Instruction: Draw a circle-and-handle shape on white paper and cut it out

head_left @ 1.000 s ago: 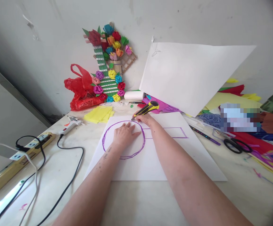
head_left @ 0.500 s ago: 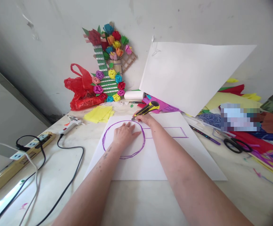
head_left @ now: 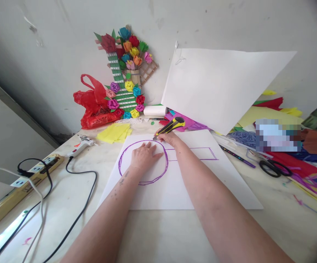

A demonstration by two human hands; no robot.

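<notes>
A white board [head_left: 202, 190] lies flat on the table in front of me. Drawn on it in purple are a circle [head_left: 159, 178] and, joined to its right side, a long narrow rectangle [head_left: 199, 154]. My left hand [head_left: 143, 157] rests palm down inside the circle with its fingers spread. My right hand [head_left: 166, 138] is closed around a yellow and black utility knife [head_left: 171, 126], which leans up to the right. Its blade tip is at the circle's upper right edge. My right forearm covers part of the rectangle.
Left are a glue gun [head_left: 80, 146], its black cord and a power strip [head_left: 42, 171]. Behind are yellow paper [head_left: 116, 132], a red bag [head_left: 92, 106], a flower-covered guitar [head_left: 121, 84] and a leaning white sheet [head_left: 221, 84]. Scissors [head_left: 274, 168] and a purple pencil [head_left: 237, 156] lie right.
Both hands and the knife stay almost where they were. The whole view has shifted very slightly.
</notes>
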